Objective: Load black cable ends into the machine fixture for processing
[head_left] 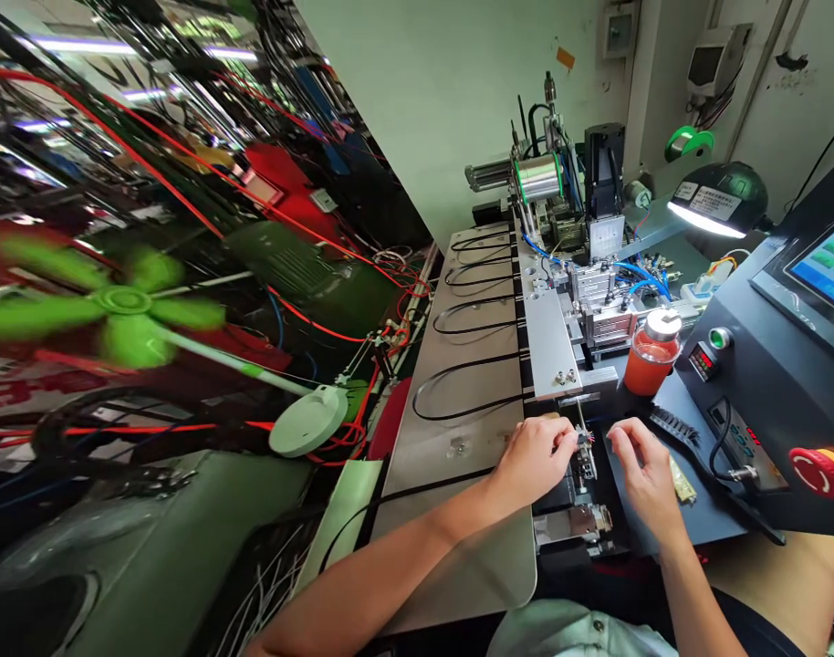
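Beyond both hands (535,461) (644,470), the lamp (751,187) wears unreadable labels (714,203).

Mtl plate (427,452) w/ blk cable loops (451,417); dk base (711,516) w/ brush (677,426), jar (650,363).

Head camera looks forward, down at both hands (536,462) (646,467).

A pale green shirt (547,630) with small round buttons (599,626) shows at five o'clock, dark cloth (752,625) at four. Left hand (540,456), right hand (646,474) and both forearms (403,566) are bare.
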Tool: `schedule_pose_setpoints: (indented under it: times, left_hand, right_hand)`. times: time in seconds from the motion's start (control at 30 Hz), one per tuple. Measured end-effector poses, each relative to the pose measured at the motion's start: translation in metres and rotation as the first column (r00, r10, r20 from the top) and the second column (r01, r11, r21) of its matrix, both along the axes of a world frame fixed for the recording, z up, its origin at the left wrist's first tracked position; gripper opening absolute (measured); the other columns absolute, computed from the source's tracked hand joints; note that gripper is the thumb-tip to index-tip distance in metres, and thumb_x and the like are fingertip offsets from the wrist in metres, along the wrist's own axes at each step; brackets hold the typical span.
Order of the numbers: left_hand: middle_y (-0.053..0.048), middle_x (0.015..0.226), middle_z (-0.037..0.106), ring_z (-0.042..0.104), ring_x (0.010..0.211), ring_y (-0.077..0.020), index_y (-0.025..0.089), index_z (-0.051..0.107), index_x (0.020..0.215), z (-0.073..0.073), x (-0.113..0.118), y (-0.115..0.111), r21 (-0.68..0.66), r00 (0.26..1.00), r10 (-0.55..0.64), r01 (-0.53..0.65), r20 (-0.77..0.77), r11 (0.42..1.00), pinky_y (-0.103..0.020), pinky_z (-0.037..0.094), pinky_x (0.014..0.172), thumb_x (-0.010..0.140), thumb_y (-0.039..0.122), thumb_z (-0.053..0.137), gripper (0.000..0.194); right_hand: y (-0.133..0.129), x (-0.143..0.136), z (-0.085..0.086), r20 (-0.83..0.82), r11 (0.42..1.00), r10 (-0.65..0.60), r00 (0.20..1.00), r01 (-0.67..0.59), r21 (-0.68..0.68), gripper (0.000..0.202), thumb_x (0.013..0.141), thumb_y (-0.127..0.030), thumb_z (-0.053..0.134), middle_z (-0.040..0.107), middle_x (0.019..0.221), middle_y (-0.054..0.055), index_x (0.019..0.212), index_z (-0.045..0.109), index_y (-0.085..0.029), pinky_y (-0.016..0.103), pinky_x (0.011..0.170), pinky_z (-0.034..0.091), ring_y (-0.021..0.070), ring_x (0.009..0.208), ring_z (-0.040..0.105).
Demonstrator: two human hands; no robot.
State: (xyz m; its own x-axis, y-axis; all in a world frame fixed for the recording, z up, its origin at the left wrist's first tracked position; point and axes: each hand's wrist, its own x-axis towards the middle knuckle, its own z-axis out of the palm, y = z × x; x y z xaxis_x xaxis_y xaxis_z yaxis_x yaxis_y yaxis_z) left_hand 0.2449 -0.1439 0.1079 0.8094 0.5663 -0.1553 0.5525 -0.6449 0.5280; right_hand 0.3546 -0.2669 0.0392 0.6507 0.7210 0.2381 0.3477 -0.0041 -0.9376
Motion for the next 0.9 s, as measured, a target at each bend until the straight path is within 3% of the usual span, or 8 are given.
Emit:
schedule_pose_setpoints:
  times: [0.17,0.3,0.5,0.67,0.83,0.9]
  left_hand:
    - [0.0,0.068,0.064,0.056,0.065,-0.0131,0.017,0.063,0.069,0.0,0.002,-0.001,0.018,1.0,-0.009,0.009,-0.006,1.0,-0.023,0.036,0.063,0.088,0.019,0.045,0.026]
    - [0.0,0.067,0.063,0.057,0.065,-0.0132,0.017,0.063,0.069,-0.002,0.002,0.001,0.057,0.999,-0.038,0.038,-0.009,0.998,-0.023,0.037,0.063,0.089,0.019,0.045,0.027]
    - [-0.001,0.084,0.065,0.062,0.074,-0.0133,0.019,0.066,0.089,-0.011,-0.01,0.0,0.278,0.99,-0.116,0.089,0.081,0.956,-0.023,0.044,0.068,0.092,0.025,0.049,0.019]
    - [0.001,0.092,0.066,0.061,0.076,-0.0113,0.025,0.064,0.107,-0.017,-0.021,0.001,0.551,0.929,-0.353,0.239,0.11,0.8,-0.021,0.045,0.066,0.095,0.018,0.042,0.026]
    - [-0.003,0.087,0.067,0.058,0.073,-0.014,0.013,0.062,0.105,-0.011,-0.018,0.003,0.696,0.834,-0.541,0.451,-0.107,0.558,-0.026,0.045,0.06,0.095,0.011,0.036,0.028]
    - [-0.003,0.086,0.066,0.057,0.072,-0.0145,0.012,0.062,0.103,-0.008,-0.015,0.002,0.717,0.819,-0.555,0.476,-0.149,0.51,-0.027,0.044,0.058,0.095,0.01,0.035,0.028]
  right_hand:
    - [0.017,-0.004,-0.005,0.0,0.995,0.09,0.996,-0.09,-0.052,0.031,0.095,-0.037,0.04,0.039,0.062,-0.005,0.07,0.044,-0.02,0.023,0.054,0.03,0.0106,0.056,0.038]
    - [0.025,-0.006,-0.009,-0.057,0.986,0.168,0.984,-0.169,-0.012,0.031,0.095,-0.037,0.039,0.034,0.061,-0.006,0.069,0.039,-0.02,0.023,0.053,0.028,0.0101,0.057,0.033]
    - [0.029,-0.009,-0.016,-0.165,0.983,0.17,0.972,-0.155,0.103,0.031,0.096,-0.036,0.039,0.033,0.064,-0.005,0.069,0.037,-0.021,0.023,0.053,0.029,0.0101,0.058,0.032]
    - [0.031,-0.011,-0.019,-0.205,0.981,0.165,0.965,-0.14,0.131,0.032,0.095,-0.036,0.041,0.032,0.064,-0.006,0.068,0.035,-0.021,0.023,0.054,0.029,0.0101,0.058,0.032]
    - [0.031,-0.012,-0.021,-0.26,0.981,0.162,0.952,-0.127,0.147,0.033,0.095,-0.037,0.042,0.03,0.064,-0.006,0.068,0.034,-0.021,0.023,0.054,0.028,0.01,0.059,0.029]
    - [0.031,-0.012,-0.023,-0.28,0.979,0.173,0.944,-0.133,0.156,0.033,0.095,-0.038,0.043,0.03,0.065,-0.006,0.068,0.034,-0.021,0.023,0.054,0.028,0.01,0.059,0.029]
